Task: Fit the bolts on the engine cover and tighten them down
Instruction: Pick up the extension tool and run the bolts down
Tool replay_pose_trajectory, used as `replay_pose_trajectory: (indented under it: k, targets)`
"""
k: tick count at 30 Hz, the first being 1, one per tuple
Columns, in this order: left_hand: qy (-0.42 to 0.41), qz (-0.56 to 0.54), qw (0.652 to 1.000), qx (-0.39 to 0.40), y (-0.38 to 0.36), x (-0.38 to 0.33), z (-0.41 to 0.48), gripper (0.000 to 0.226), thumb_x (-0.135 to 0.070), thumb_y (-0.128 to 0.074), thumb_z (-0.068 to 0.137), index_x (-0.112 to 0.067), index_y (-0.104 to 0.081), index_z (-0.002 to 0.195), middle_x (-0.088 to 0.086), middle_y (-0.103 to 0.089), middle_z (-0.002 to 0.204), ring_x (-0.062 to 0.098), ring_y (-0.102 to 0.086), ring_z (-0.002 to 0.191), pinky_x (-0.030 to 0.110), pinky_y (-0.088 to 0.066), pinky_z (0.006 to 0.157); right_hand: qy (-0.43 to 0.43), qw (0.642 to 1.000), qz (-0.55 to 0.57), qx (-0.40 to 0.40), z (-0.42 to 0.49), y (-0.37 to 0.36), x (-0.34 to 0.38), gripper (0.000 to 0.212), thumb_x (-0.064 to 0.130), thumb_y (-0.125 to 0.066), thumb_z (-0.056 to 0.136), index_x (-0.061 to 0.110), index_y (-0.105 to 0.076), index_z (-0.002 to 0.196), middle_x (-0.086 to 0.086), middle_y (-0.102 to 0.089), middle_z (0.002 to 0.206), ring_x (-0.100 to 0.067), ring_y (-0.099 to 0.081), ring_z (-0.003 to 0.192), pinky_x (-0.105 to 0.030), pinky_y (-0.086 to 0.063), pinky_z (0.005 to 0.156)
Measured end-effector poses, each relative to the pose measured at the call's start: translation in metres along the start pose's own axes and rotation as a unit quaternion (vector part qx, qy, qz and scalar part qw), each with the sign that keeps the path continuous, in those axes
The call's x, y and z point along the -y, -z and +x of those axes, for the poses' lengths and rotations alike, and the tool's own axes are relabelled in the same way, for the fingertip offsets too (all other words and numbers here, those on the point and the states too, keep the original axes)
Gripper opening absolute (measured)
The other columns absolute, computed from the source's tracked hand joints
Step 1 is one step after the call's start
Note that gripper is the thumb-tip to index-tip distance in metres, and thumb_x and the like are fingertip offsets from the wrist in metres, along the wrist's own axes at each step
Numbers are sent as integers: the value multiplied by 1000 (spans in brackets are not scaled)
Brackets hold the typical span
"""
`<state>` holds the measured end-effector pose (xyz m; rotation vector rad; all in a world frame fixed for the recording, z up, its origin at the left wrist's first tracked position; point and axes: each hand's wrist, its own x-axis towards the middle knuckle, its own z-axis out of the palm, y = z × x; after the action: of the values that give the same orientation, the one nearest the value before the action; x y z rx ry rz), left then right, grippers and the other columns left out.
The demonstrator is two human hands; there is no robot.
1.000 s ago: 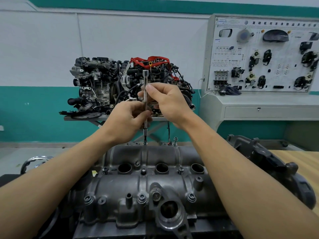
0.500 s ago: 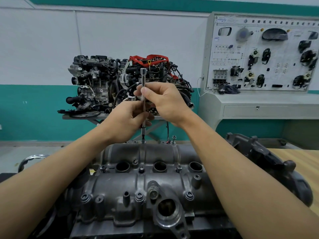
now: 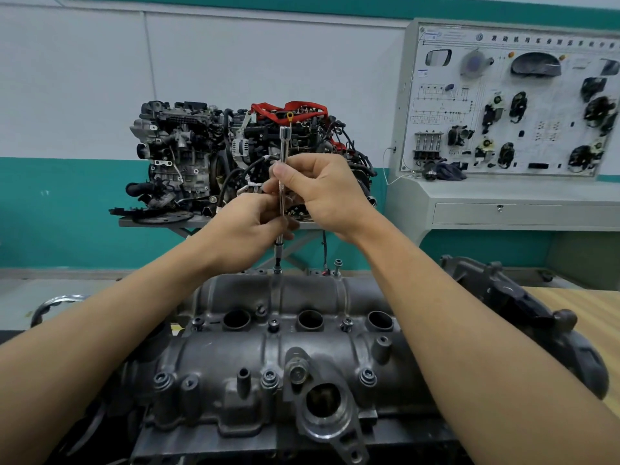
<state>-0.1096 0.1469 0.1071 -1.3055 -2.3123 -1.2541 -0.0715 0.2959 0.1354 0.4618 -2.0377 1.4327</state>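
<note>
Both hands on the long driver (image 3: 284,146) — left hand (image 3: 245,229) curled round the lower shaft, right hand (image 3: 325,193) pinching higher up. Looks like they're running down a bolt (image 3: 277,270) at the engine cover's (image 3: 228,357) far edge — next, likely the raised bolt (image 3: 338,265) along that edge.

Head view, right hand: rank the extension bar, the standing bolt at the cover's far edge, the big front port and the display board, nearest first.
1. The extension bar, pinched in the right hand itself.
2. The standing bolt, just below, at the far edge of the cover.
3. The front port, at its near edge.
4. The display board, far back right.
</note>
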Motion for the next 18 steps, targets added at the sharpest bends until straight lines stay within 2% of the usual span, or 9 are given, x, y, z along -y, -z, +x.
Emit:
replay_pose_trajectory:
  k: [2,4,6,8,10,12,15,18]
  targets:
    - [0,29,999,-20,-1,0,0,17,-20,-66,95,-4,-72,100,12,-76,87,30,-72,82,48,-58,81,11,998,-34,-57,0,-1,-2,20,17,-78,86,10,-65,72,-8,-70,68,-15,-64,62,-34,-57,65]
    - [-1,25,997,-67,-1,0,0,20,-23,-73,90,-3,-75,93,13,-76,78,34,-71,75,51,-58,75,13,992,-63,-104,0,-1,-3,32,24,-84,79,15,-56,67,-2,-58,61,-9,-52,54,-30,-49,55]
    - [-7,37,996,-82,0,0,1,12,-17,-70,93,-7,-76,91,4,-76,76,20,-73,69,46,-60,73,-2,995,-49,-87,0,0,-2,25,28,-80,83,14,-61,75,-2,-62,69,-10,-55,60,-30,-54,63]
    - [-10,29,998,-50,0,-1,1,14,-8,-61,97,-8,-75,98,2,-78,84,17,-75,77,41,-61,79,-18,999,-9,-32,-1,1,1,12,23,-68,94,12,-67,92,-4,-72,84,-15,-63,72,-38,-60,78]
    - [-14,11,1000,-16,-1,-2,0,20,-3,-55,99,-8,-73,105,3,-78,93,17,-75,87,34,-61,83,-13,1000,7,-4,0,1,1,11,15,-59,99,12,-68,95,-1,-74,85,-13,-65,73,-30,-58,71]
    - [-12,25,1000,-9,-1,-2,-1,16,-9,-58,98,-7,-73,103,7,-77,92,21,-74,88,40,-59,85,1,1000,-3,-15,-1,0,3,15,12,-61,98,11,-70,85,-2,-74,77,-12,-67,68,-23,-55,65]
    - [-1,49,997,-51,-1,-2,-1,23,-25,-72,91,-2,-74,89,16,-75,80,36,-71,79,51,-58,77,20,998,-28,-57,-3,-3,3,18,13,-75,87,7,-71,71,-6,-73,67,-16,-69,61,-32,-60,68]
    - [7,46,997,-69,0,-3,1,15,-18,-72,91,-3,-75,89,9,-76,76,26,-74,72,46,-60,77,17,996,-40,-77,-3,-4,4,24,20,-81,83,4,-69,69,-12,-73,69,-23,-68,64,-44,-60,73]
